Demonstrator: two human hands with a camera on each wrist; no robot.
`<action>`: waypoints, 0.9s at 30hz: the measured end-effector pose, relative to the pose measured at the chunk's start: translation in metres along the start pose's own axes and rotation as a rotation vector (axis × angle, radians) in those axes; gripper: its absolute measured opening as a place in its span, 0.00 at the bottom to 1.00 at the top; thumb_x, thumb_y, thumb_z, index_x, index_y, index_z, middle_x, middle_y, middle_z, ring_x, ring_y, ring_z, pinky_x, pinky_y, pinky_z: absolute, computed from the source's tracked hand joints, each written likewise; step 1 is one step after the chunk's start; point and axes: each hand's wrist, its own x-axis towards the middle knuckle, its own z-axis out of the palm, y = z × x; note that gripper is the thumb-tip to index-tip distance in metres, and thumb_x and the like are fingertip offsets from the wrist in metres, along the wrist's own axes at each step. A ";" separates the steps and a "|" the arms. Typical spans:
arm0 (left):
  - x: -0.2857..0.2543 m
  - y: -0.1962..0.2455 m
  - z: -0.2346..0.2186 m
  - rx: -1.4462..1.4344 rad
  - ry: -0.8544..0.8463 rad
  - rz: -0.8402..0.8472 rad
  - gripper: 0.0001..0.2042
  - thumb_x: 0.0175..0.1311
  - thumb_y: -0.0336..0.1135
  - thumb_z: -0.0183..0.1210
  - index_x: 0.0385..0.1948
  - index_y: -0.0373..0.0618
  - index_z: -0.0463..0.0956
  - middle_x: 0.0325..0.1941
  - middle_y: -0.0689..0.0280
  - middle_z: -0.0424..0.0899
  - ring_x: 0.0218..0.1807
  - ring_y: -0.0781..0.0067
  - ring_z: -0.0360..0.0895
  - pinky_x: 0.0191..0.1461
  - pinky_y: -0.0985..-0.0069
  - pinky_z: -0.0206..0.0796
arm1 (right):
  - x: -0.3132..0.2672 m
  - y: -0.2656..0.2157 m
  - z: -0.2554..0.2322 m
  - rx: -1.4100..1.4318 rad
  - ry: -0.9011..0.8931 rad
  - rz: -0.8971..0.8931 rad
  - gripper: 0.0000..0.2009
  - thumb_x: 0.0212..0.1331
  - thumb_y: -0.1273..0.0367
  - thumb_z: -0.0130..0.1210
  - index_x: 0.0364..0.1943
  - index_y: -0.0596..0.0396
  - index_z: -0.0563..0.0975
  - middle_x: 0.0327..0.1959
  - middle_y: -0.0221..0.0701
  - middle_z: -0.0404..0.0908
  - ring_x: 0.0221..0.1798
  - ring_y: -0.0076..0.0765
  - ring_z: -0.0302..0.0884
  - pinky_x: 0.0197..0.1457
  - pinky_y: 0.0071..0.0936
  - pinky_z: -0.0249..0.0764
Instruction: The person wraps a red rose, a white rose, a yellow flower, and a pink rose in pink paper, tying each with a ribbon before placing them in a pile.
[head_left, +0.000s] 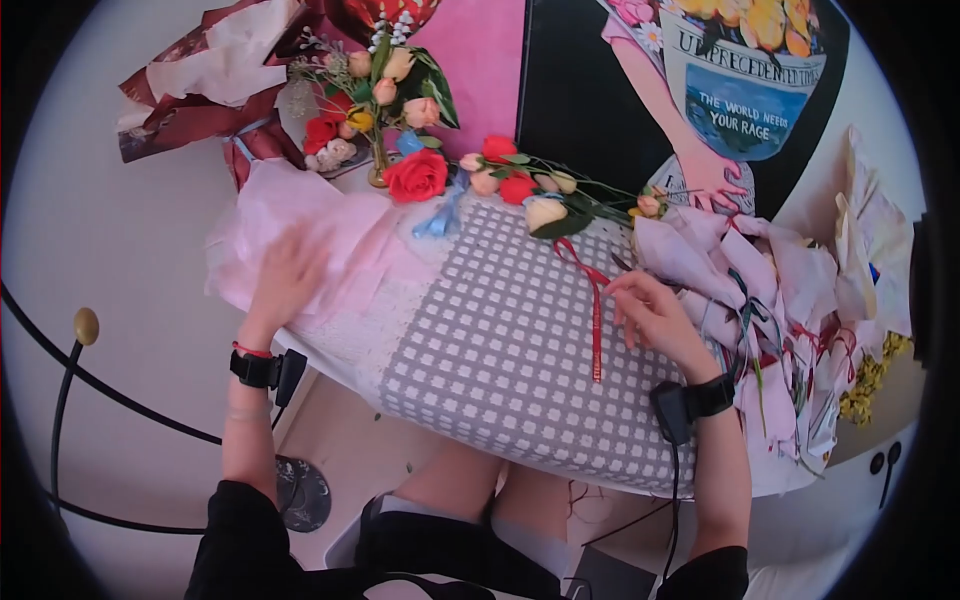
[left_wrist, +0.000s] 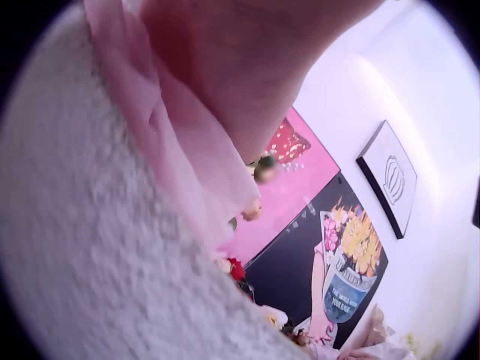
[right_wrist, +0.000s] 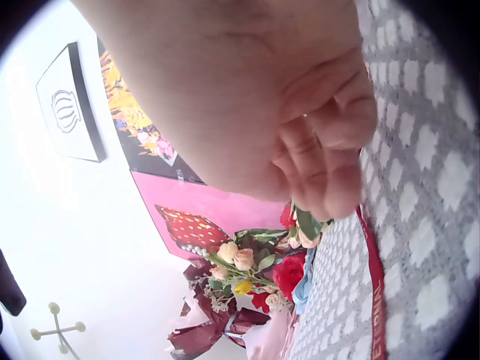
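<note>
My left hand (head_left: 292, 272) is spread, slightly blurred, on pink wrapping paper (head_left: 345, 225) at the table's left. In the left wrist view this paper (left_wrist: 180, 150) lies below the hand (left_wrist: 240, 67). My right hand (head_left: 655, 318) pinches a red ribbon (head_left: 597, 335) near its bend, over the checked cloth; one end trails down towards me. The right wrist view shows curled fingers (right_wrist: 322, 161) with the printed ribbon (right_wrist: 373, 289) running out beneath them; the fingertips' contact is partly hidden. A small dark pointed thing (head_left: 621, 262) lies by those fingertips.
Red roses (head_left: 415, 176) and pale roses (head_left: 545, 213) lie along the table's back, near a blue ribbon (head_left: 440, 215). Dark red wrapping (head_left: 200, 90) stands back left. Wrapped bundles (head_left: 740, 270) fill the right side. A painted picture (head_left: 590, 100) stands behind the table.
</note>
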 end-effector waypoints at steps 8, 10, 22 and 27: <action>0.011 0.008 -0.020 -0.173 -0.152 -0.083 0.22 0.55 0.42 0.52 0.53 0.49 0.67 0.52 0.58 0.70 0.55 0.53 0.64 0.57 0.65 0.57 | -0.002 0.008 0.003 -0.260 -0.113 -0.119 0.09 0.59 0.66 0.48 0.38 0.57 0.72 0.21 0.26 0.73 0.19 0.18 0.68 0.23 0.18 0.63; 0.011 0.016 -0.031 -0.198 -0.222 -0.039 0.22 0.53 0.41 0.54 0.51 0.48 0.68 0.49 0.58 0.71 0.52 0.54 0.65 0.55 0.65 0.59 | -0.006 0.001 0.005 -0.310 -0.088 -0.060 0.09 0.59 0.66 0.48 0.37 0.56 0.73 0.20 0.27 0.74 0.20 0.19 0.68 0.24 0.19 0.64; 0.013 -0.034 -0.014 -0.364 -0.272 -0.093 0.26 0.46 0.27 0.52 0.52 0.44 0.62 0.42 0.50 0.73 0.46 0.53 0.72 0.46 0.69 0.66 | -0.006 -0.001 0.006 -0.316 -0.095 -0.058 0.09 0.59 0.66 0.48 0.37 0.56 0.73 0.19 0.28 0.73 0.21 0.19 0.69 0.25 0.19 0.63; 0.006 -0.040 -0.011 -0.517 -0.186 -0.071 0.27 0.44 0.24 0.53 0.53 0.44 0.61 0.35 0.58 0.75 0.41 0.68 0.73 0.42 0.77 0.65 | -0.006 0.000 0.005 -0.360 -0.088 -0.086 0.09 0.59 0.66 0.48 0.38 0.56 0.74 0.19 0.28 0.74 0.21 0.20 0.69 0.25 0.19 0.63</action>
